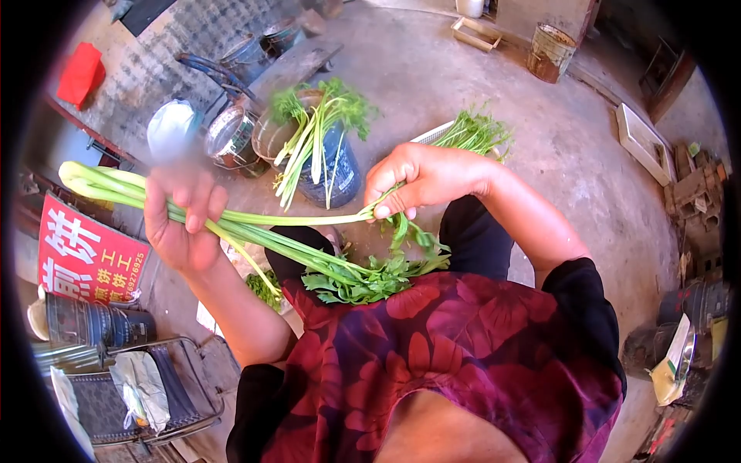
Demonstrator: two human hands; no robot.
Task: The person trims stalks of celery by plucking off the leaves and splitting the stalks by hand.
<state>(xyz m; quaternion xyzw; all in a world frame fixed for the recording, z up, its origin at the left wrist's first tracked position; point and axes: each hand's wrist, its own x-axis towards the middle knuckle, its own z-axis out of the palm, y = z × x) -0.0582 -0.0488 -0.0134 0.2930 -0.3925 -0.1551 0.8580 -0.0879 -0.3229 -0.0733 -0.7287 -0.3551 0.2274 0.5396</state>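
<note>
My left hand point(184, 216) is wrapped around a bunch of celery point(301, 251), its pale root end pointing to the far left. The celery's leaves hang over my lap and the front of the flowered top. With my right hand point(424, 179) I pinch one celery stalk point(309, 220) near its leafy end, apart from the rest of the bunch. A thin yellowish stalk point(245, 255) hangs down below my left hand. Beyond my hands, loose leafy stalks point(312, 139) lie across the top of a blue bucket point(336, 170).
More greens point(475, 133) lie in a white basket point(434, 133) behind my right hand. Leaves point(262, 292) lie low by my left forearm. A red sign point(89, 255) and a chair point(170, 386) stand on the left. A rusty bucket point(550, 54) stands far back.
</note>
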